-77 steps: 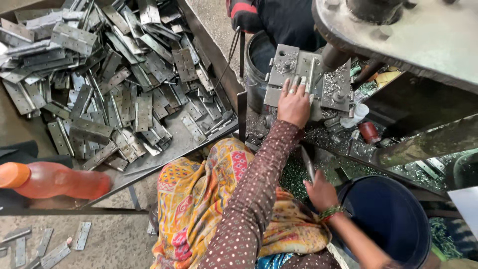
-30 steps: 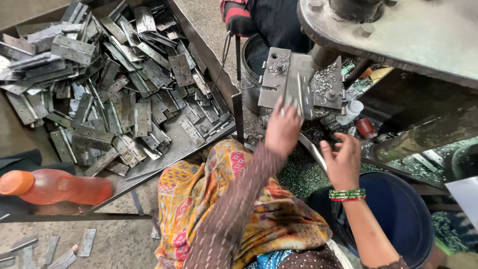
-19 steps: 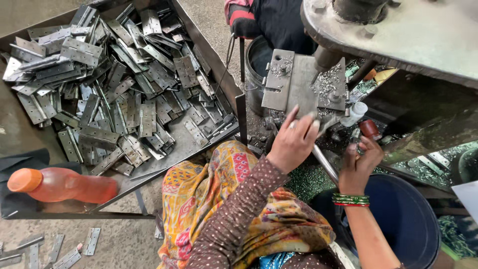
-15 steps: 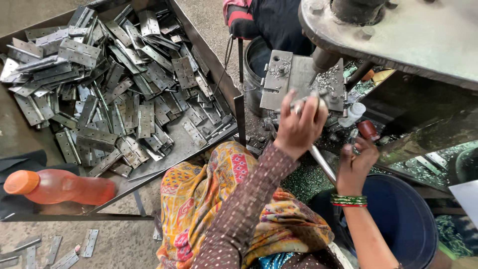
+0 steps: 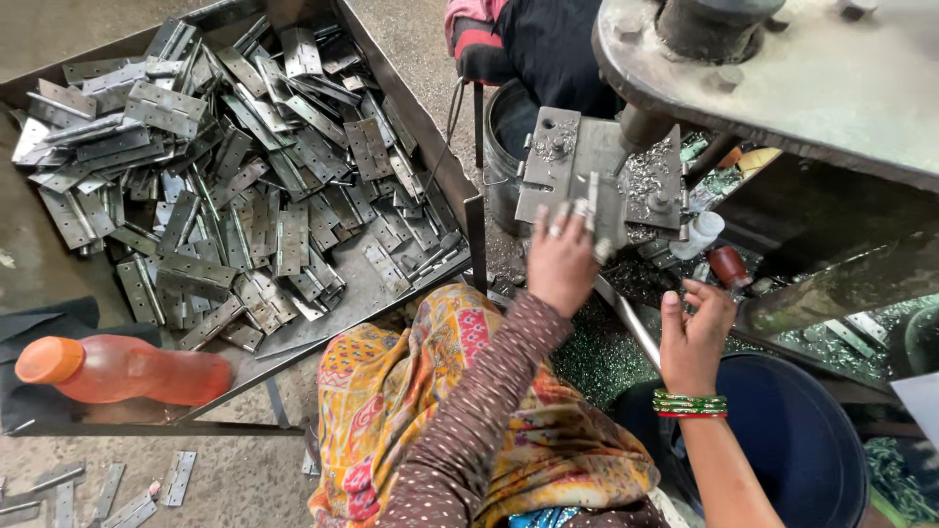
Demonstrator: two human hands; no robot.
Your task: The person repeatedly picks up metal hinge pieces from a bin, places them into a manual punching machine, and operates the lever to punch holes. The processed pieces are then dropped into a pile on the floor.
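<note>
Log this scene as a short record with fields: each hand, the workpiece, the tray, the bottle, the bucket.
left hand: on a hinge at the jig plate
right hand: raised, empty, apart from the plate
tray: heaped with loose metal hinges
bottle: orange, lying on its side
bucket: dark blue, below the right hand
co-worker: dark sleeve behind the plate

Grey metal hinge [image 5: 590, 200] stands upright on the flat steel jig plate [image 5: 562, 161] (shavings around it), pinched at its lower edge.
</note>
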